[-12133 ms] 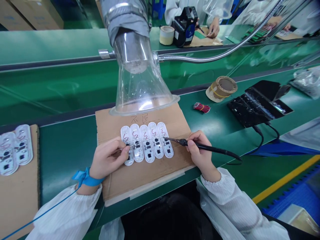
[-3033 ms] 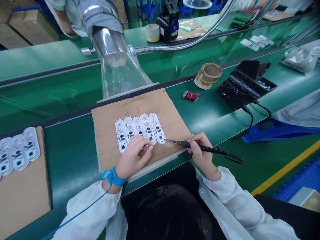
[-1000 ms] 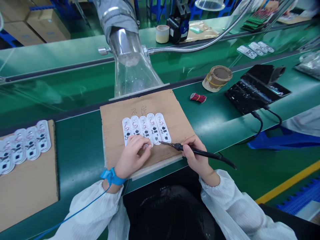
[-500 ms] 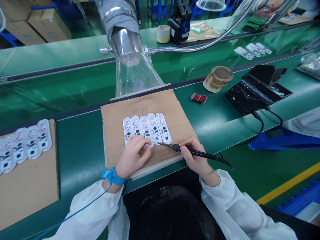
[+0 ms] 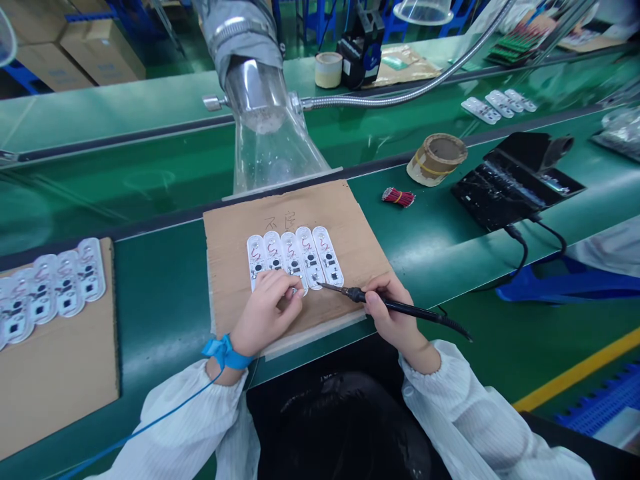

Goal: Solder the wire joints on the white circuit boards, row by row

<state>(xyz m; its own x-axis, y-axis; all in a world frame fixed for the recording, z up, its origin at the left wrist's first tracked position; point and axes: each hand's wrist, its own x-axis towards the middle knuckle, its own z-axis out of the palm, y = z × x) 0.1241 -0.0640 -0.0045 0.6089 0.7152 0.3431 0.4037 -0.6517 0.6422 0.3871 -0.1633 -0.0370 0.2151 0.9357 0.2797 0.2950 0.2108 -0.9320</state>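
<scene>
Several white oblong casings with small circuit boards and red wires lie side by side on a cardboard sheet. My right hand grips a black soldering iron, whose tip points left at the lower end of the casings. Over the lower ends of the left casings rests my left hand, fingers curled and thumb close to the forefinger. What it pinches, if anything, is too small to make out. A blue wrist strap with a cord circles my left wrist.
A clear fume hood stands behind the cardboard. To the right are a bundle of red wires, a tape roll and a black device with cables. More casings lie on cardboard at left. Another person's hand shows far right.
My right hand and the soldering iron have shifted very slightly right. My left hand stays in place. The casings on the far belt have moved a little left.
</scene>
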